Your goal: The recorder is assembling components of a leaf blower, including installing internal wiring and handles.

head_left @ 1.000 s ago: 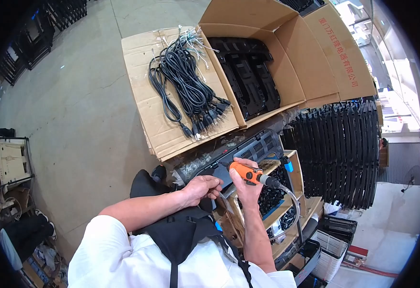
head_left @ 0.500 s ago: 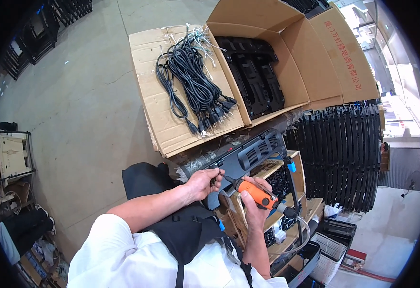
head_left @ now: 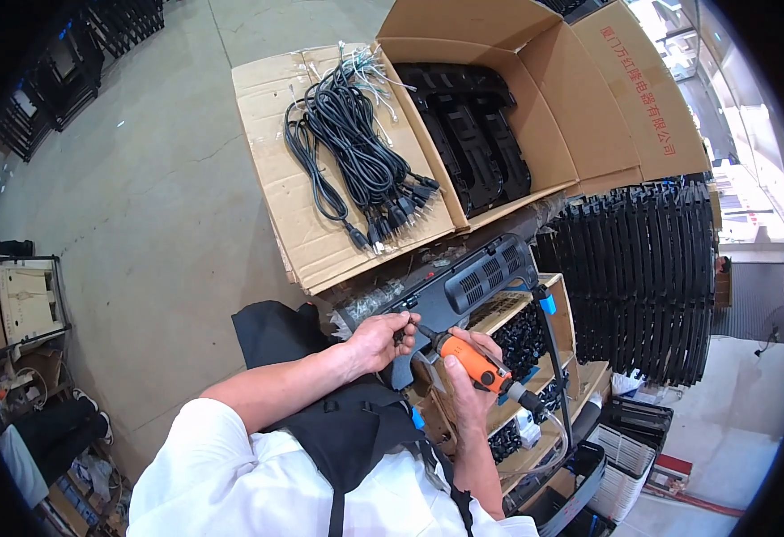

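My right hand [head_left: 468, 380] is wrapped round an orange air screwdriver [head_left: 480, 365], tilted so its dark nose points up and left. At that nose, the fingers of my left hand [head_left: 383, 342] are pinched together. Whatever sits between those fingertips is too small to make out. Just beyond both hands lies a dark grey plastic housing [head_left: 437, 300] with slotted vents and a curved foot. A hose [head_left: 564, 438] runs from the back end of the screwdriver.
Bundled black power cords [head_left: 356, 143] lie on a cardboard box [head_left: 271, 161]. Beside it an open carton [head_left: 544, 116] holds black plastic parts [head_left: 472, 143]. Stacked black frames [head_left: 634, 277] stand at right. Wooden bins [head_left: 560, 313] of small black parts sit below the housing.
The view has shifted slightly. Both hands and the screwdriver keep nearly the same place against the housing, with the left fingers still pinched at the tool's nose.
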The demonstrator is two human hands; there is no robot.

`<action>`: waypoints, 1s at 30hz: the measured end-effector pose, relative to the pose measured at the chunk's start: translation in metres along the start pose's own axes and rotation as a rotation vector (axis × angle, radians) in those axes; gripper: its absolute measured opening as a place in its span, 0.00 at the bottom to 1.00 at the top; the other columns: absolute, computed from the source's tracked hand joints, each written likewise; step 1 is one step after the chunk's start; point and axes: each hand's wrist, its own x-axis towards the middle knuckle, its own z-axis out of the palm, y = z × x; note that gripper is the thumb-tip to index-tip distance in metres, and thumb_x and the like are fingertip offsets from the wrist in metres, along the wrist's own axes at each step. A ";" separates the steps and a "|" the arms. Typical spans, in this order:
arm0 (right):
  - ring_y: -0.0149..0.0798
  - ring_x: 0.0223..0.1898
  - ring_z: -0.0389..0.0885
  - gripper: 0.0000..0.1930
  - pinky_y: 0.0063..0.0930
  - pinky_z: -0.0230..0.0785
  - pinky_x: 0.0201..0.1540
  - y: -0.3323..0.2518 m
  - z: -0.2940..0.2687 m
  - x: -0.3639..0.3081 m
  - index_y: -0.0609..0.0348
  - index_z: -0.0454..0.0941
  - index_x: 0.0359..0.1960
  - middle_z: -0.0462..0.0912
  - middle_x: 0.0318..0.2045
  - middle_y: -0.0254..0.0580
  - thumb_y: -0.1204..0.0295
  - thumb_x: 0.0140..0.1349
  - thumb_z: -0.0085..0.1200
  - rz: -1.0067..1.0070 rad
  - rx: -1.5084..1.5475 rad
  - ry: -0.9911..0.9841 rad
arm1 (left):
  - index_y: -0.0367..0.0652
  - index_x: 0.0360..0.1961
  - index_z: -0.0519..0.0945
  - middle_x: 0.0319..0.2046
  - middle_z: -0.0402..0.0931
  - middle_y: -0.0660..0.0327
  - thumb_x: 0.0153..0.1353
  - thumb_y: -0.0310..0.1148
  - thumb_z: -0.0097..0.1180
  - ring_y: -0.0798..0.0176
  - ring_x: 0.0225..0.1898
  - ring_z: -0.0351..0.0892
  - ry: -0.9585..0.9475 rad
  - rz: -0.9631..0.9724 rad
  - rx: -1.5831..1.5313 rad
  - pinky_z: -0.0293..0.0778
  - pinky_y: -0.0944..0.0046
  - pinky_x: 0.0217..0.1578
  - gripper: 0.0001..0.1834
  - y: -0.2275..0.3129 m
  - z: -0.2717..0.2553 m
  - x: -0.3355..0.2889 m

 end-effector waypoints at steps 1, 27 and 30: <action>0.43 0.60 0.81 0.28 0.41 0.72 0.67 0.000 0.002 0.000 0.63 0.71 0.63 0.82 0.59 0.54 0.79 0.61 0.67 -0.001 -0.002 -0.001 | 0.41 0.53 0.81 0.33 0.78 0.66 0.82 0.40 0.46 0.65 0.32 0.78 -0.012 -0.008 0.000 0.77 0.65 0.34 0.16 0.001 -0.001 0.001; 0.42 0.58 0.83 0.20 0.37 0.75 0.64 0.015 0.033 0.035 0.63 0.78 0.55 0.83 0.57 0.52 0.82 0.60 0.67 -0.070 -0.236 -0.148 | 0.42 0.43 0.81 0.33 0.80 0.63 0.80 0.34 0.46 0.67 0.32 0.78 -0.012 0.043 0.135 0.75 0.65 0.34 0.12 0.002 0.004 -0.009; 0.42 0.58 0.83 0.19 0.36 0.75 0.63 0.022 0.035 0.038 0.63 0.79 0.52 0.85 0.55 0.53 0.82 0.59 0.68 0.036 -0.116 -0.110 | 0.43 0.40 0.81 0.32 0.80 0.64 0.79 0.34 0.46 0.67 0.32 0.78 -0.019 0.058 0.199 0.75 0.65 0.33 0.13 0.002 0.005 -0.011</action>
